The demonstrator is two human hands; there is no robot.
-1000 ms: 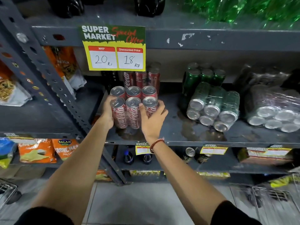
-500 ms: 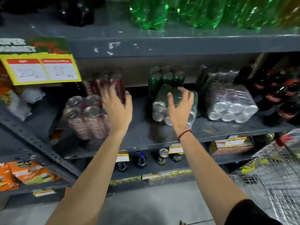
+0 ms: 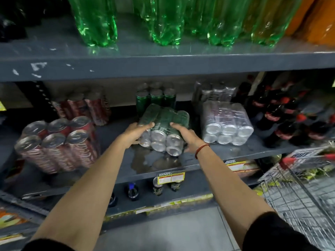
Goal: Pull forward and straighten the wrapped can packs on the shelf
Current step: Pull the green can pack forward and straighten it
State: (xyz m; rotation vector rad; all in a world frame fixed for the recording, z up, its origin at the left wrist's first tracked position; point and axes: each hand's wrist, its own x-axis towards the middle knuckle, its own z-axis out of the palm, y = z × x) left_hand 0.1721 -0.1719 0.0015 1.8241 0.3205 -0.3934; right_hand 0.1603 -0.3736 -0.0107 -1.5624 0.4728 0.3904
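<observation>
A wrapped pack of green cans [image 3: 163,122] lies on its side at the middle of the grey shelf [image 3: 163,171], can ends facing me. My left hand [image 3: 135,134] grips its left side and my right hand [image 3: 186,136] grips its right side. To the left, a wrapped pack of red cans [image 3: 56,144] stands upright near the shelf's front edge. To the right, a wrapped pack of silver cans [image 3: 226,122] lies on its side. More red [image 3: 85,107], green [image 3: 155,98] and silver packs [image 3: 213,91] stand upright at the back.
Dark cola bottles [image 3: 282,120] crowd the shelf's right end. Green bottles [image 3: 163,20] stand on the shelf above. A wet patch [image 3: 150,158] marks the shelf in front of the green pack. A wire shopping cart [image 3: 304,187] is at lower right. Small bottles and cans [image 3: 157,187] sit on the shelf below.
Both hands left the red pack, which now stands at the front, and moved right. They now hold the lying green pack by its two sides. The camera swung right.
</observation>
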